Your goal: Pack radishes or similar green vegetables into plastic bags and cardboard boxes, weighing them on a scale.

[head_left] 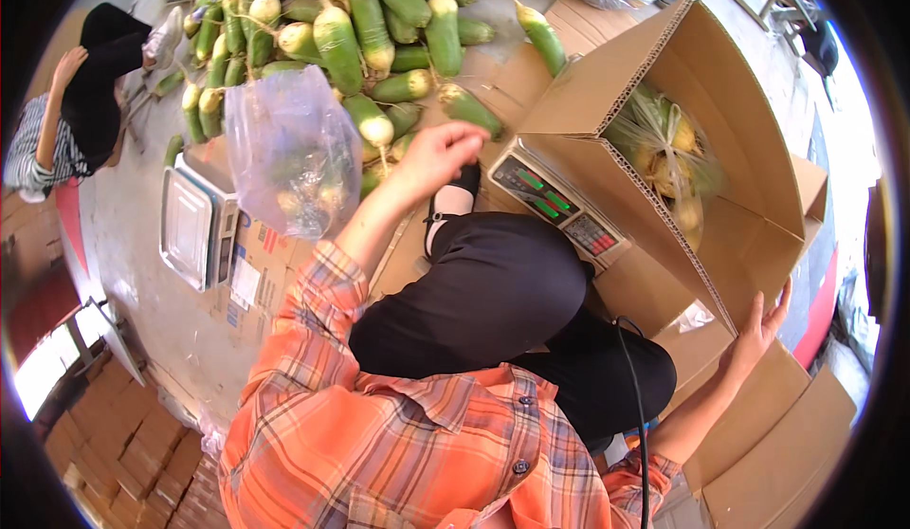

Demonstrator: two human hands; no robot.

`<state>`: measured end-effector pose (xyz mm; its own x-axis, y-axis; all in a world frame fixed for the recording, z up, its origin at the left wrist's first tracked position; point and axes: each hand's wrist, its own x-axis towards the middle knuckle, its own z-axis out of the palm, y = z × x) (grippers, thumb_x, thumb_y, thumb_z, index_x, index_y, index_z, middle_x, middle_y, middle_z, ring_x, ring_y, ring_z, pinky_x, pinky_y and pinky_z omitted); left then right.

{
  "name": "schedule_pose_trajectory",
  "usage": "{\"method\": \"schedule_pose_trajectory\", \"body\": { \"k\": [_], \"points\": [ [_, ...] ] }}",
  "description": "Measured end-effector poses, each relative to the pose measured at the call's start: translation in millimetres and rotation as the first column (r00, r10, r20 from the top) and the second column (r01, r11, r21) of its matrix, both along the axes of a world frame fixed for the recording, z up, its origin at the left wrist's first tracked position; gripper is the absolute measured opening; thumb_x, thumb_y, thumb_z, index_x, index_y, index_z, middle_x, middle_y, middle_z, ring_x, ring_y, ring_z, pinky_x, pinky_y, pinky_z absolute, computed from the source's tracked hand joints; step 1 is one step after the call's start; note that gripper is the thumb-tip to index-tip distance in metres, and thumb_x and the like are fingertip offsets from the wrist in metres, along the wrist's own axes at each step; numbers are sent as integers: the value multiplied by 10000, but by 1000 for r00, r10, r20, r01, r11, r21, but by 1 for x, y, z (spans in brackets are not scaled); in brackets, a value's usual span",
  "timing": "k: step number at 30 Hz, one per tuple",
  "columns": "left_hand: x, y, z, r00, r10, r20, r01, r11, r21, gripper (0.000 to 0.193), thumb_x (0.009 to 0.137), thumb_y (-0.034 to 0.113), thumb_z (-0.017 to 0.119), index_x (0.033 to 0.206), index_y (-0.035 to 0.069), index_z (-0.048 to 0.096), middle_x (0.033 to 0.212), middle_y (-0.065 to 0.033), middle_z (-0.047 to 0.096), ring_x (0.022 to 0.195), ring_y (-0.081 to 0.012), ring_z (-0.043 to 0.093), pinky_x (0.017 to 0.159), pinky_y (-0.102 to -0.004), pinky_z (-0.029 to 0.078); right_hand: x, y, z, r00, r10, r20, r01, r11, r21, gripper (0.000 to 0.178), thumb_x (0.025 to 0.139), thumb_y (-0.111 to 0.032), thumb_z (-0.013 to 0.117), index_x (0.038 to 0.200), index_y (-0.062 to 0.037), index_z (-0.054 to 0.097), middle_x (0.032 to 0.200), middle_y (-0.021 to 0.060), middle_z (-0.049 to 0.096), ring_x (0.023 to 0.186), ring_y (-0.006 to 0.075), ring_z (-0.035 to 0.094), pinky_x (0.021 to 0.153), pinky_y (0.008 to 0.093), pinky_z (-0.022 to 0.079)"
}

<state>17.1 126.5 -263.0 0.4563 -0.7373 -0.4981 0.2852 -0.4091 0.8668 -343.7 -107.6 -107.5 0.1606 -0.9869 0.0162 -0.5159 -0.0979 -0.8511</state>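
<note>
"Well, where is the cardboard box [592,74] placed?"

"Just beside the lit scale panel [540,192], with its top open and a clear bag of radishes [671,150] seen inside."

"And the hands?"

"The box's near edge is touched by the right hand [752,341], its fingers spread; the left hand [438,161] is curled near the radish pile [337,45] (whether anything is gripped cannot be told)."

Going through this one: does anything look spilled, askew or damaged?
Nothing looks clearly damaged or spilled. The mildest oddity: a stray radish lies right of the heap of green radishes, toward the open carton, apart from the others.
</note>
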Motion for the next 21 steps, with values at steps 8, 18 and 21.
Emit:
{"method": "schedule_pose_trajectory", "body": {
  "k": [8,18,21],
  "points": [
    [-10,3,-1,1000,2,-5,-3,996,-87,213,844,132,538,1022,30,593,892,-15,579,778,-92,540,675,-216,437,-7,-4,-8,992,38,121,-43,999,34,505,880,-7,401,1357,-105,264,1281,119,408,1142,192,428,956,294,336],
    [-9,-39,95,954,-34,298,79,987,-140,239,888,167,501,1055,13,572,905,-35,610,782,-87,557,651,-208,437,-2,8,8,968,-189,-165,129,939,-320,233,873,-69,455,1081,-14,545,1024,72,562,928,135,522,775,235,420],
    [-14,-31,106,915,-69,397,118,988,-100,205,891,167,500,982,8,592,742,-9,568,679,-78,520,614,-209,419,-32,38,28,989,-149,-19,146,984,-99,170,872,-116,474,875,-1,599,854,51,580,762,104,521,693,202,403]
  ]
}}
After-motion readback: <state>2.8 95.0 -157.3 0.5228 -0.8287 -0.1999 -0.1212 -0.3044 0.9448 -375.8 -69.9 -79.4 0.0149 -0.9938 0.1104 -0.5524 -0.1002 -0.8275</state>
